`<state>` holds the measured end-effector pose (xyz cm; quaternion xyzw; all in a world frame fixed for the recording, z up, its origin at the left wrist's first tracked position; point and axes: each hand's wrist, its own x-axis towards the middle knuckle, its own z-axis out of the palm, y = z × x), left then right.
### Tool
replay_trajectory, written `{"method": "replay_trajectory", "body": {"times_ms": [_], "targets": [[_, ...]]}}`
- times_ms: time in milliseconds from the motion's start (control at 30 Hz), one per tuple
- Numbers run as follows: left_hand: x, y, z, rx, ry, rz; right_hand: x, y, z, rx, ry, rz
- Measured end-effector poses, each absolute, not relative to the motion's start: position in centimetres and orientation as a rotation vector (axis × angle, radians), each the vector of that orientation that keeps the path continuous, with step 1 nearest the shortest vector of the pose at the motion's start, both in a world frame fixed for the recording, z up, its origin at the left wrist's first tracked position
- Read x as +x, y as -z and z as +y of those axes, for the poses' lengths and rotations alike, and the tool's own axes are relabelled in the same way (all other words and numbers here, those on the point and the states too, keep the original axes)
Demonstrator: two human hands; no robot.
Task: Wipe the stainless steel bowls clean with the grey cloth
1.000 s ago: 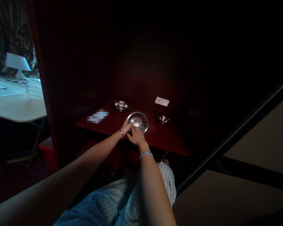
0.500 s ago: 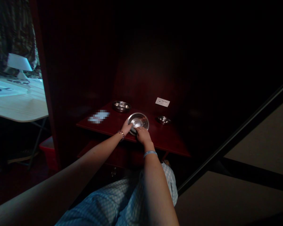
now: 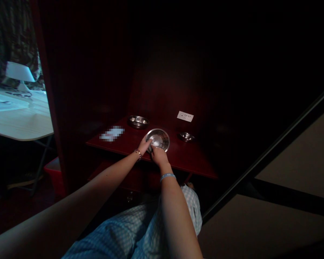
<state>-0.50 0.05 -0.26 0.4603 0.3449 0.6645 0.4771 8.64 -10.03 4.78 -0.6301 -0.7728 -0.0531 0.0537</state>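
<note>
A shiny metal bowl [image 3: 162,138] is tilted toward me above the front edge of the dark red shelf [image 3: 186,158]. My left hand [image 3: 144,145] grips its left rim, the thumb lying over the inside and the other fingers hidden behind. At the near side of the bowl, my right hand [image 3: 160,155] has its fingers curled in over the inner surface, close to the left thumb. Whether those fingers pinch anything small cannot be made out. Farther back on the shelf stand a wider metal bowl [image 3: 138,122] at the left and a smaller metal bowl [image 3: 186,136] at the right.
A blurred-out pale item [image 3: 112,133] lies on the shelf's left part. A white socket plate [image 3: 185,116] is on the back wall. Beyond the dark side panel, a lamp [image 3: 20,72] stands on a light table [image 3: 29,124]. A slanting dark frame [image 3: 232,190] borders the right.
My right hand has slid left and slightly down along the bowl's inside, nearer the left thumb. The left hand keeps its hold on the bowl. The view has shifted slightly.
</note>
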Motion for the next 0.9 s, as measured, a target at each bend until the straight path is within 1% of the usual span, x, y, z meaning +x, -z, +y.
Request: {"method": "replay_trajectory", "body": {"times_ms": [300, 533, 900], "targets": [[-0.8, 0.3, -0.2, 1.214, -1.552, 0.791, 8.6, -4.7, -9.9, -1.918, 0.129, -2.283], [-0.9, 0.4, 0.2, 1.242, -1.557, 0.824, 8.7, -4.4, -9.5, -1.878, 0.035, -2.263], [-0.8, 0.7, 0.4, 1.225, -1.621, 0.921, 10.9, -3.1, -8.1, -1.492, -0.261, -2.401]]}}
